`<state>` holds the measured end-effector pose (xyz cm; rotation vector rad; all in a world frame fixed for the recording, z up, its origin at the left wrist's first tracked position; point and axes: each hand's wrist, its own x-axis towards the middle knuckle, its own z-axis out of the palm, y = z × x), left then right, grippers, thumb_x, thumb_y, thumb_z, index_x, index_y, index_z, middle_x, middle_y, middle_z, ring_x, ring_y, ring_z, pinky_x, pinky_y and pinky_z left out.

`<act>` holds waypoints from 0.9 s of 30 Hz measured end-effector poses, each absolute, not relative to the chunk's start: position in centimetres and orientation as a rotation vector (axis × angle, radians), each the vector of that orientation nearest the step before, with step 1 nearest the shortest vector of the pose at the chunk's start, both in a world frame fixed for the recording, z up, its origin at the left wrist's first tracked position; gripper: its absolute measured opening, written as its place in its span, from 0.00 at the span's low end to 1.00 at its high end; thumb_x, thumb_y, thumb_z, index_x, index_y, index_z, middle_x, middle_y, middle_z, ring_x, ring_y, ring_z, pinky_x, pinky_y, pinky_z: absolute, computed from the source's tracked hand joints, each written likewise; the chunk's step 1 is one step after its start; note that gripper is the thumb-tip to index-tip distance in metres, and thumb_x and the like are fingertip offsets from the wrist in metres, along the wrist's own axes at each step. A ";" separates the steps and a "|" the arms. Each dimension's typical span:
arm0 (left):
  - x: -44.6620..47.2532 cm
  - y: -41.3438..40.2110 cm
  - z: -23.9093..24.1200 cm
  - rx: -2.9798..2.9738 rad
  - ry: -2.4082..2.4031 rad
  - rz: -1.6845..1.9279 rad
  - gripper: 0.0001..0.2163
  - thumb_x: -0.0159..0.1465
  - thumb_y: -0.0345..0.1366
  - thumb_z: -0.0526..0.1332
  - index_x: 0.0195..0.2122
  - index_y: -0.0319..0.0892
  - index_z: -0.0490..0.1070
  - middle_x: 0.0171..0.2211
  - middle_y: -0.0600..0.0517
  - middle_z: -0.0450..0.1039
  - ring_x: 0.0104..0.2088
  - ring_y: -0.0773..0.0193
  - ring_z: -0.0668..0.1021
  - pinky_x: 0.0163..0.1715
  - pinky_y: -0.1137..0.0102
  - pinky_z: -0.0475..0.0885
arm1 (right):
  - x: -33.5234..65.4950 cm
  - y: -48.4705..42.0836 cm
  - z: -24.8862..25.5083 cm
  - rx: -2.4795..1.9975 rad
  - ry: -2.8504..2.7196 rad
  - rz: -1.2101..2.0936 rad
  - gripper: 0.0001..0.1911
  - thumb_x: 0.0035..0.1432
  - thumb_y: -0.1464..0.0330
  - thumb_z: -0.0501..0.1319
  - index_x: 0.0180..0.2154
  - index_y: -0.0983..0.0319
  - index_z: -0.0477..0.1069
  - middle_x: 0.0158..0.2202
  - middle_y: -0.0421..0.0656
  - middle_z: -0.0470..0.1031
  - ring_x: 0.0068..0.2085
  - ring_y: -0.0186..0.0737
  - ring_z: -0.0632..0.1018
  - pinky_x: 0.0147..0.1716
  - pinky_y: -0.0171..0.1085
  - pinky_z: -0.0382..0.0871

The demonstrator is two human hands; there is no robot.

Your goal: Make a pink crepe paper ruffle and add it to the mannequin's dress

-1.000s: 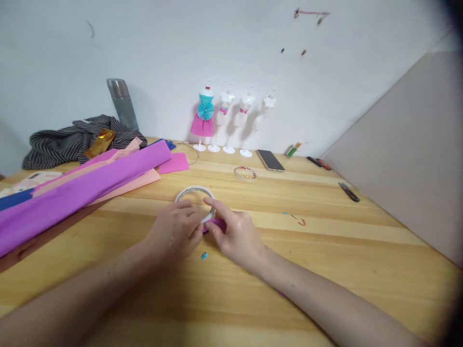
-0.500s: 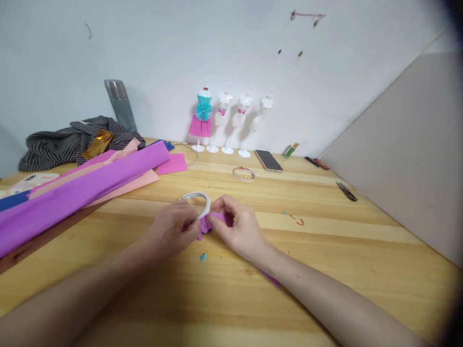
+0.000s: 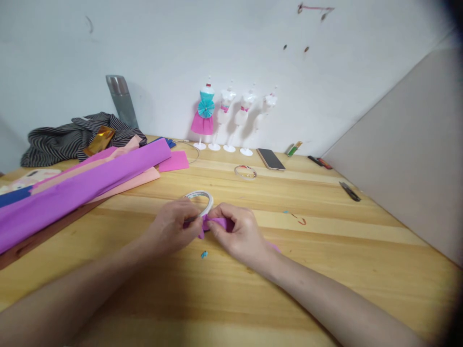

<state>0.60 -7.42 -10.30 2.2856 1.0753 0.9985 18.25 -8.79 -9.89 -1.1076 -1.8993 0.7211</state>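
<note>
My left hand [image 3: 177,222] is closed in a pinch on a bunched strip of purple crepe paper [image 3: 222,222]. Just to the right, my right hand [image 3: 238,231] pinches the same strip between thumb and forefinger. The strip's far end shows beyond my right wrist. A white roll of tape [image 3: 207,205] stands out behind my left fingers and touches them; its lower part is hidden, so I cannot tell whether the fingers grip it too. Small blue scraps [image 3: 204,254] lie on the wooden table [image 3: 173,299] below my hands.
Rolled purple paper [image 3: 87,193] and peach sheets lie left, by a striped cloth [image 3: 54,140] and a flask [image 3: 123,101]. Several small dress forms [image 3: 206,111] stand along the wall. A phone [image 3: 270,159], a ring-shaped item [image 3: 245,172] and a dark cutter [image 3: 349,191] lie right.
My right fingers have closed nearer to my left hand on the purple strip. The strip's far end has shifted upward by my right wrist. The view has shifted slightly.
</note>
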 end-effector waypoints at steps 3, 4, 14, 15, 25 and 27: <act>0.6 -7.6 -10.3 2.277 1.077 0.986 0.12 0.57 0.23 0.56 0.18 0.40 0.70 0.18 0.56 0.65 0.24 0.70 0.68 0.26 0.73 0.61 | 18.2 -9.0 -9.9 -1.067 -1.931 0.693 0.08 0.50 0.77 0.57 0.25 0.63 0.72 0.18 0.34 0.67 0.18 0.27 0.62 0.20 0.28 0.56; 0.6 -7.6 -10.3 2.275 1.079 0.984 0.12 0.57 0.23 0.56 0.18 0.40 0.70 0.18 0.56 0.65 0.24 0.70 0.68 0.26 0.73 0.61 | 18.2 -9.0 -9.9 -1.057 -1.942 0.694 0.08 0.50 0.78 0.57 0.24 0.63 0.72 0.18 0.34 0.66 0.19 0.27 0.62 0.20 0.28 0.56; 0.6 -7.6 -10.3 2.324 1.037 1.039 0.12 0.56 0.22 0.55 0.18 0.42 0.69 0.18 0.56 0.64 0.24 0.68 0.68 0.25 0.72 0.62 | 18.2 -9.1 -9.8 -1.043 -1.961 0.766 0.10 0.52 0.76 0.56 0.25 0.63 0.74 0.20 0.36 0.70 0.20 0.28 0.62 0.21 0.29 0.57; 0.6 -7.6 -10.3 2.331 1.030 1.040 0.12 0.55 0.22 0.55 0.18 0.42 0.69 0.17 0.56 0.64 0.24 0.68 0.68 0.25 0.72 0.62 | 18.2 -9.1 -9.8 -1.035 -1.964 0.772 0.10 0.52 0.76 0.56 0.25 0.63 0.74 0.21 0.37 0.71 0.20 0.28 0.63 0.21 0.29 0.58; 0.5 -7.4 -10.5 2.343 1.045 1.029 0.12 0.56 0.23 0.55 0.18 0.40 0.68 0.17 0.56 0.62 0.24 0.69 0.66 0.25 0.73 0.60 | 18.1 -8.9 -9.9 -1.042 -1.897 0.754 0.08 0.51 0.75 0.58 0.23 0.63 0.73 0.19 0.36 0.69 0.20 0.28 0.64 0.22 0.29 0.60; 0.6 -7.4 -10.5 2.348 1.043 1.032 0.12 0.56 0.23 0.55 0.18 0.40 0.69 0.17 0.56 0.62 0.23 0.69 0.66 0.25 0.73 0.60 | 18.1 -8.9 -10.0 -1.038 -1.900 0.761 0.08 0.51 0.74 0.58 0.24 0.63 0.73 0.20 0.37 0.70 0.20 0.29 0.65 0.22 0.29 0.60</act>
